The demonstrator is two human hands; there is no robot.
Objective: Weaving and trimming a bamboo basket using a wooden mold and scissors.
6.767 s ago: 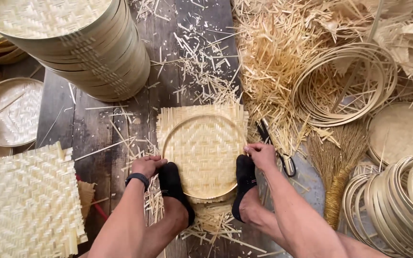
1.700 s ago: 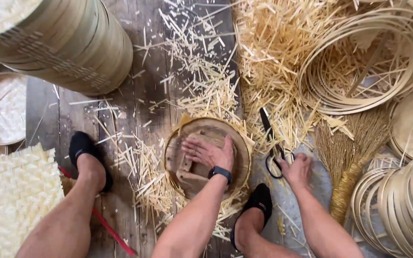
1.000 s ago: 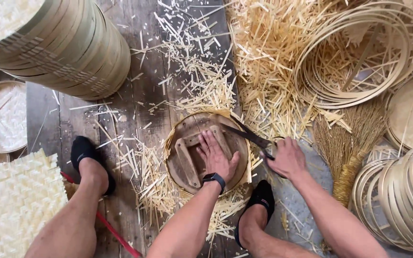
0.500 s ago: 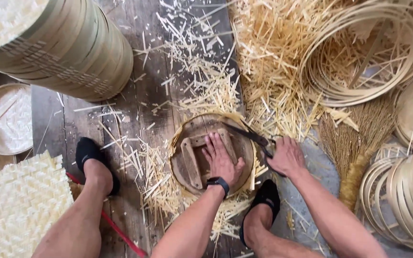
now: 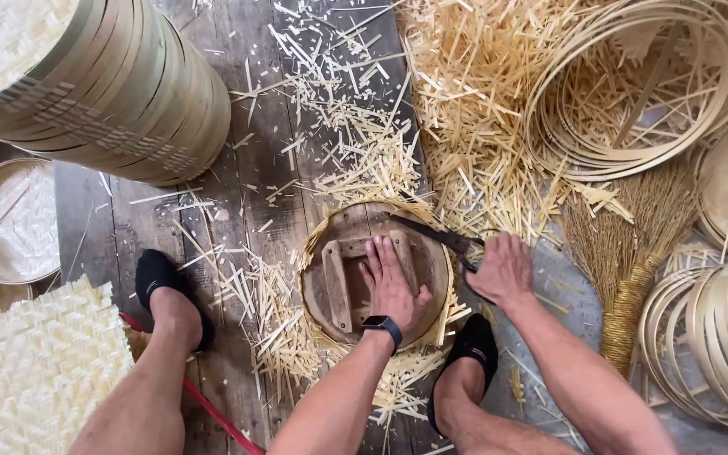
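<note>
Here, round brown wooden mould (image 5: pixel 343 270), straw-fringed rim

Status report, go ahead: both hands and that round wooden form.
Left hand flat on round wooden form. Right hand shut on shears at its rim. Bamboo trimmings litter floor around.

Bare planks (image 5: pixel 267 181) at upper centre leave me room; the tray stack (image 5: pixel 107 93) blocks the upper left, hoops (image 5: pixel 634 93), seemingly loose, the right.
</note>
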